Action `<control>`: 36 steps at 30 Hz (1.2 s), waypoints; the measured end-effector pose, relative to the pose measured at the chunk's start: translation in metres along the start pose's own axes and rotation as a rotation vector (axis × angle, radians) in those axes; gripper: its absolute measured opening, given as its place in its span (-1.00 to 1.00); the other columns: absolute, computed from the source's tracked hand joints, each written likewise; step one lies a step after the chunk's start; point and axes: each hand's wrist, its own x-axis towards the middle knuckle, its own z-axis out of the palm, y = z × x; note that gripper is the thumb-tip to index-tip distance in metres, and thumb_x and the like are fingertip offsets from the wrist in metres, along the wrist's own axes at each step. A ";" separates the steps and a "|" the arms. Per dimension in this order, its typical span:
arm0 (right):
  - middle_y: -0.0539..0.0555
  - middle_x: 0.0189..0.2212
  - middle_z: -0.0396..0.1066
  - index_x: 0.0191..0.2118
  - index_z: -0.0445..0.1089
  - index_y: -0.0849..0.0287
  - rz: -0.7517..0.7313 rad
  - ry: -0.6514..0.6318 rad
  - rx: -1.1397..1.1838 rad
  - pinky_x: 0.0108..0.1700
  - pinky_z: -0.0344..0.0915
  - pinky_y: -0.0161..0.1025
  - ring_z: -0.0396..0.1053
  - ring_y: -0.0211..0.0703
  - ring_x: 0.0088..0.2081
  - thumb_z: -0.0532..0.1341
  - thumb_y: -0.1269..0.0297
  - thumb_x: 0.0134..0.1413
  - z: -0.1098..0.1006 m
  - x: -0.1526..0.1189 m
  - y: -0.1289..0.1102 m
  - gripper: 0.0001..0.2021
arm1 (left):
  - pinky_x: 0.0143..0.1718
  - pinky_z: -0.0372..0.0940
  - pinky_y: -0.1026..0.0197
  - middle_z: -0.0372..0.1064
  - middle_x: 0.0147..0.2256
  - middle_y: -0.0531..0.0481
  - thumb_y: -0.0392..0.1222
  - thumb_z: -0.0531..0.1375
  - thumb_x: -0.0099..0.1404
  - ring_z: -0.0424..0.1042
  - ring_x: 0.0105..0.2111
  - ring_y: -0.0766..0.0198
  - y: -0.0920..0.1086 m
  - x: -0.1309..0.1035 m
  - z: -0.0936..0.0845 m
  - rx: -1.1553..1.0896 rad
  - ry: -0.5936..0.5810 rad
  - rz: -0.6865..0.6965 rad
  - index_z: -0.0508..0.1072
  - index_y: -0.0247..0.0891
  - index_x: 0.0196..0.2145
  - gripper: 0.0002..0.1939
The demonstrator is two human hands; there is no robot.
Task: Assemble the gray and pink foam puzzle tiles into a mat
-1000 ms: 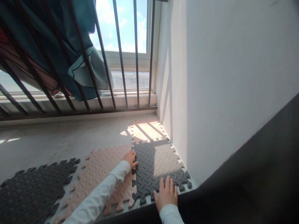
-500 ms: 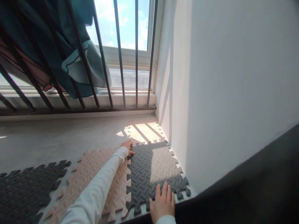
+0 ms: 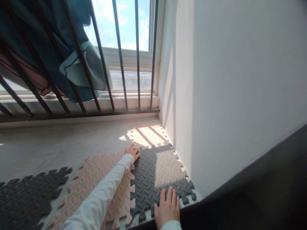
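Observation:
A dark grey foam puzzle mat (image 3: 146,172) with a raised tread pattern lies against the wall, partly in sunlight. My left hand (image 3: 132,152) reaches out to its far left corner, fingers apart and pressing on the edge. Beyond that corner, a sunlit pink foam mat (image 3: 148,134) borders the grey one. Flat on the near edge of the grey mat rests my right hand (image 3: 167,207), with its fingers stretched out. Under my left sleeve lies another pink foam mat (image 3: 103,172), alongside the grey mat's left edge.
Another dark foam mat (image 3: 31,198) lies at the far left, apart from the pink one. Dark metal railing bars (image 3: 121,64) stand before the window, with teal cloth (image 3: 81,73) behind them. A white wall (image 3: 230,80) rises on the right. The floor (image 3: 59,137) is pale.
My left hand has shifted slightly right, further onto the grey mat's corner. My right hand stays flat on the near edge. The view has turned a little.

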 end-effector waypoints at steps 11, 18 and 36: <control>0.28 0.07 0.09 -0.03 0.27 0.23 0.014 0.037 0.065 0.10 -0.11 -0.04 -0.02 0.11 0.11 0.17 0.00 -0.20 -0.005 -0.003 0.002 -0.42 | 0.10 -0.18 -0.03 -0.01 0.13 -0.27 0.18 -0.11 0.13 -0.03 0.11 0.00 0.079 0.005 -0.004 0.042 0.061 0.105 0.11 -0.39 0.09 -0.29; 0.30 0.06 0.09 -0.05 0.30 0.24 0.031 0.035 0.125 0.10 -0.09 -0.03 0.00 0.12 0.10 0.23 -0.02 -0.30 -0.009 -0.002 0.001 -0.37 | 0.13 -0.24 -0.02 -0.15 0.19 -0.07 0.10 -0.15 0.17 -0.18 0.16 0.12 0.124 0.018 0.002 -0.078 0.116 0.356 -0.01 -0.25 0.14 -0.37; 0.20 0.03 0.18 -0.06 0.29 0.17 0.108 0.009 0.200 0.07 -0.04 -0.05 0.07 0.05 0.05 0.16 0.29 -0.22 -0.017 0.008 0.006 -0.53 | 0.08 -0.27 -0.14 -0.25 0.18 -0.34 0.27 -0.02 0.00 -0.31 0.17 -0.11 0.051 0.001 0.012 -0.098 0.130 -0.318 -0.06 -0.34 0.15 -0.13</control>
